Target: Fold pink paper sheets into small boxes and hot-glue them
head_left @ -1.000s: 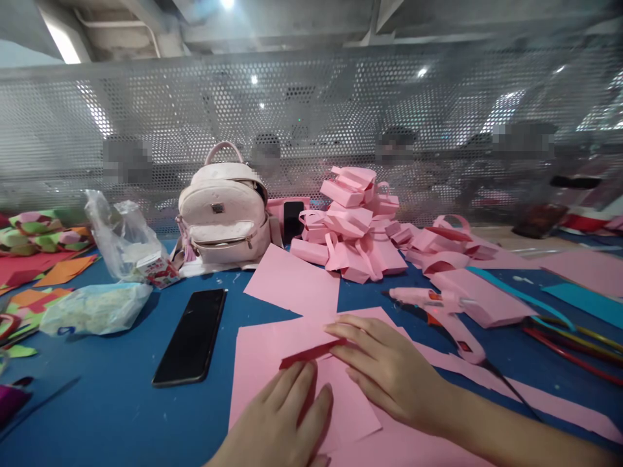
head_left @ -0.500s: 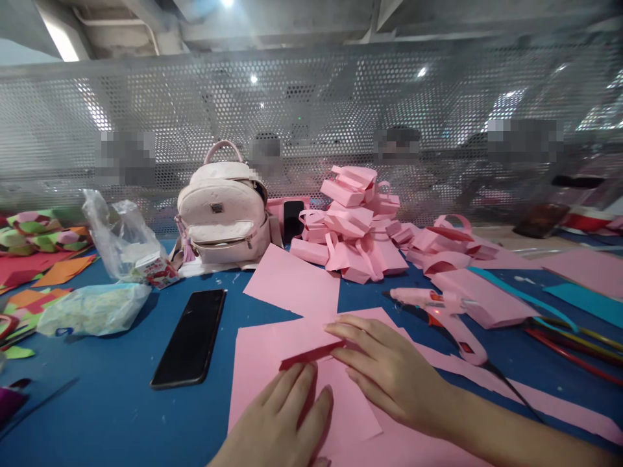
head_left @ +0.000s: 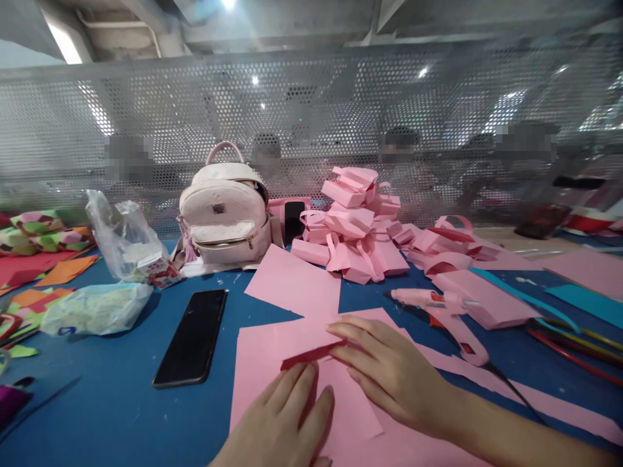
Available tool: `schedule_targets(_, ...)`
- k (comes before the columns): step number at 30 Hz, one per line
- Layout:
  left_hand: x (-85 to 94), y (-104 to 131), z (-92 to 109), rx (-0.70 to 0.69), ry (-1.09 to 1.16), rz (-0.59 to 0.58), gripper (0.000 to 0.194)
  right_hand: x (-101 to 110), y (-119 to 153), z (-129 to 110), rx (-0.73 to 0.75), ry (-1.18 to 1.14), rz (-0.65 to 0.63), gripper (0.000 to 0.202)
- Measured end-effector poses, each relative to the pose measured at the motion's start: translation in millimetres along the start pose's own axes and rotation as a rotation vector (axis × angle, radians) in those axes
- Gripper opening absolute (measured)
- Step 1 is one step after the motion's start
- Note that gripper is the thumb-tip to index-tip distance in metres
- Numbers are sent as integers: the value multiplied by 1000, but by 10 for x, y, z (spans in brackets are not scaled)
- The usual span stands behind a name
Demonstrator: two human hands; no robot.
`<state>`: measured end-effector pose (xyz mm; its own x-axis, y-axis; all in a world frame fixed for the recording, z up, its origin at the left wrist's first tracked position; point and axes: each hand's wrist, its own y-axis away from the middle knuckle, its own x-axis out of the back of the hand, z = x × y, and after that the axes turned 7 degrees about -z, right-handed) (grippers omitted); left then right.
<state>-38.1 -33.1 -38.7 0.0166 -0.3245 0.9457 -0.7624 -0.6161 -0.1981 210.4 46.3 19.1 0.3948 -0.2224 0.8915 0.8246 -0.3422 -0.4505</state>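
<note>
A sheet of pink paper (head_left: pixel 348 408) lies before me with its far part folded over into a raised flap (head_left: pixel 304 342); a darker gap shows under the flap's near edge. My left hand (head_left: pixel 287 412) is at that edge, its bent fingertips against the fold and its thumb resting on the paper nearer me. My right hand (head_left: pixel 384 370) holds the flap's right end, with fingers stretched across it and the thumb hidden. Larger pink sheets (head_left: pixel 248 363) lie underneath. Right of my right hand rests a pink hot glue gun (head_left: pixel 445 311) on its side.
A black phone (head_left: pixel 191 340) lies at left, near a plastic packet (head_left: pixel 97 309). Behind stand a pale backpack (head_left: pixel 224 214) and a pile of folded pink paper boxes (head_left: pixel 355 227). A paper strip (head_left: pixel 530 395) and the glue gun's cord run right. A perforated metal screen (head_left: pixel 311 97) closes the back.
Both hands stay at the fold with almost no movement. The whole view has shifted very slightly.
</note>
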Motion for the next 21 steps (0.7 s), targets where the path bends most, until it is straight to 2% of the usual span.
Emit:
schedule_targets(9,-3,4,-13,-4,-8,16,61,56,24,-10,78,-30,60,24)
schedule_targets(21,20,-1,-7,-8,14,10,61,-33,84,-32,114,-8,1,30)
